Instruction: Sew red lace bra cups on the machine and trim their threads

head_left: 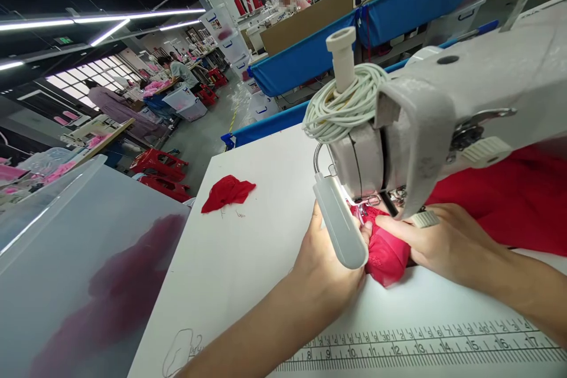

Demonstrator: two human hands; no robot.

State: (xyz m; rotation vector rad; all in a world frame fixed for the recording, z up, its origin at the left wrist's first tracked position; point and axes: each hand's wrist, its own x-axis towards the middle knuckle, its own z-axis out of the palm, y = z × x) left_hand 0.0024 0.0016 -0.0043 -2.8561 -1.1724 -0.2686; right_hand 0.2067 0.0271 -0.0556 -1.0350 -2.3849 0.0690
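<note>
A small piece of red lace-edged fabric (386, 257) lies bunched under the needle area of a white sewing machine (496, 82). My left hand (325, 266) grips its left side, thumb tip at the cloth. The grey lamp (341, 221) on a bendy neck hides part of that hand's fingers. From the right, my right hand (447, 242) holds the same piece, with the index finger stretched across it near the presser foot and the other fingers curled lower. The needle itself is hard to make out.
A red scrap (228, 192) lies on the white table (248, 266), whose front carries a printed ruler (420, 345). More red cloth (509, 201) spreads behind my right hand. At left stands a translucent bin (88, 236) with dark red contents. Other people sit at machines farther back.
</note>
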